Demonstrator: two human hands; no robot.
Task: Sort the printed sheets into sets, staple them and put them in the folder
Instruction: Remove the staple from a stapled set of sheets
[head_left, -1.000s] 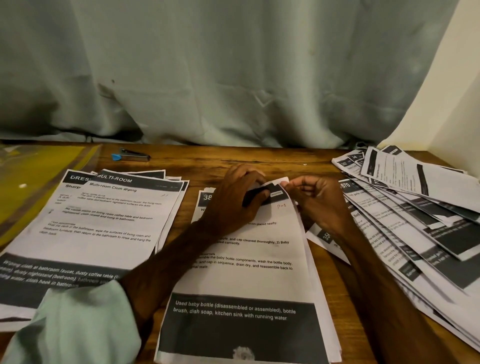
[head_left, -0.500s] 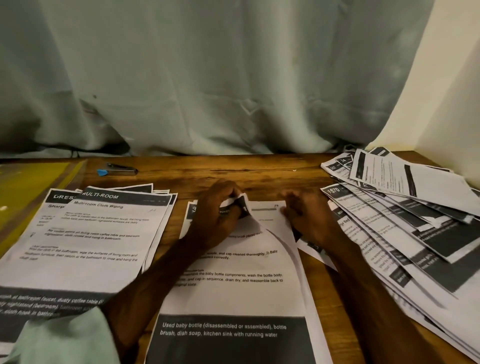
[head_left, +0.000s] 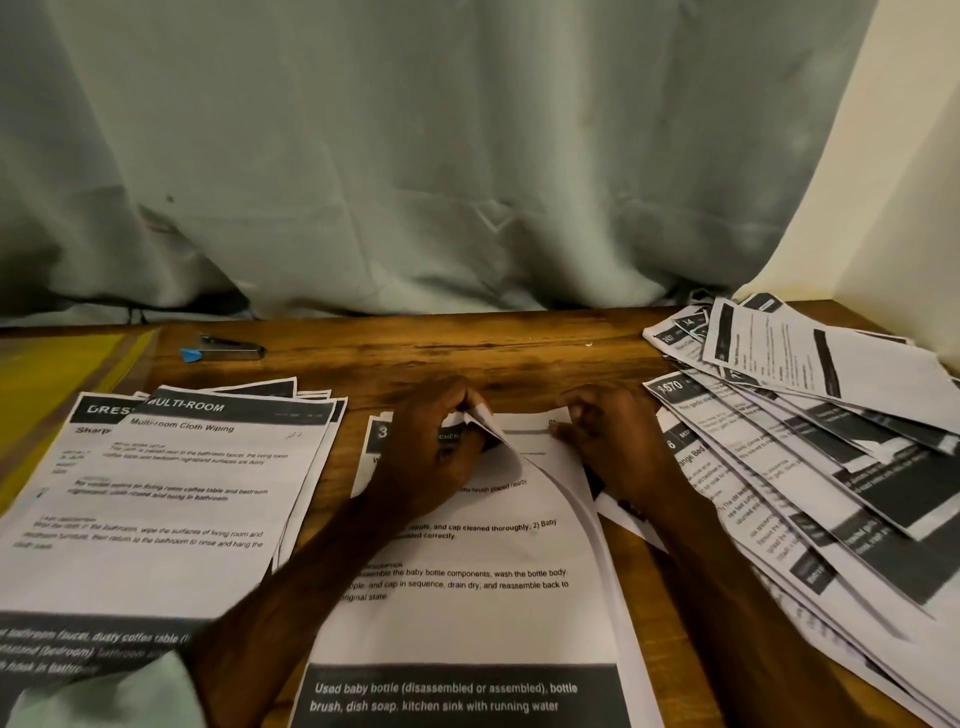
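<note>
One thin top sheet (head_left: 467, 587), corner curling in the pinch of left hand (head_left: 431, 447); right hand (head_left: 618, 447) curled alongside, grip unclear.

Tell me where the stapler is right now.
In the head view, the stapler lies far left on the table, beyond the left stack, beside the yellow folder.

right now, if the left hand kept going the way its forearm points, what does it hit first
Probably only the curtain: the left hand, pinching the top sheet, aims away and slightly right over bare table. The stapler lies well left.
</note>
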